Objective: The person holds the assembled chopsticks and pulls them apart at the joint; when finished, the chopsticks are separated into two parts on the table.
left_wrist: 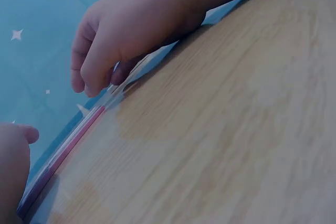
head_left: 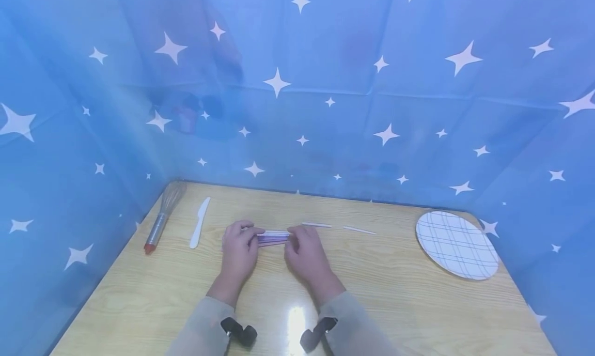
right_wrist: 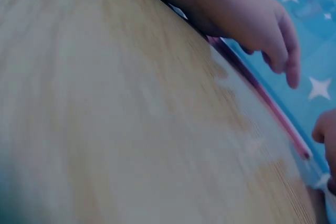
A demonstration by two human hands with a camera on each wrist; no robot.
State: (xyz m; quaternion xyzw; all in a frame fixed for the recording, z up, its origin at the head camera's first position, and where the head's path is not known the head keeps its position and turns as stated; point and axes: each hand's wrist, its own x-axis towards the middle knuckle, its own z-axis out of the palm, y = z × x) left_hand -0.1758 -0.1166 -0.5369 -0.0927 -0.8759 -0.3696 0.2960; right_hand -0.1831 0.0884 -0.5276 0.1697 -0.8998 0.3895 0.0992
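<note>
Several slim, straw-like sticks (head_left: pixel 273 237) in white, purple and pink lie side by side on the table, between the two hands. My left hand (head_left: pixel 239 245) is at their left end, its fingers bent loosely down over them. At the right end is my right hand (head_left: pixel 307 252), thumb and forefinger right by the stick tips. In the left wrist view the end of a pink stick (left_wrist: pixel 79 136) shows just below the right hand's fingers (left_wrist: pixel 100 66). From the right wrist view, the left hand's fingers (right_wrist: pixel 287 51) hang over the row of sticks (right_wrist: pixel 273 106).
Two separate white sticks (head_left: pixel 317 225) (head_left: pixel 360 230) lie behind and right of the right hand. At the left are a white plastic knife (head_left: pixel 199 224) and a whisk (head_left: pixel 163 216) with a red-tipped handle. A checked plate (head_left: pixel 457 245) sits far right. A blue starry curtain (head_left: pixel 325 118) surrounds the table.
</note>
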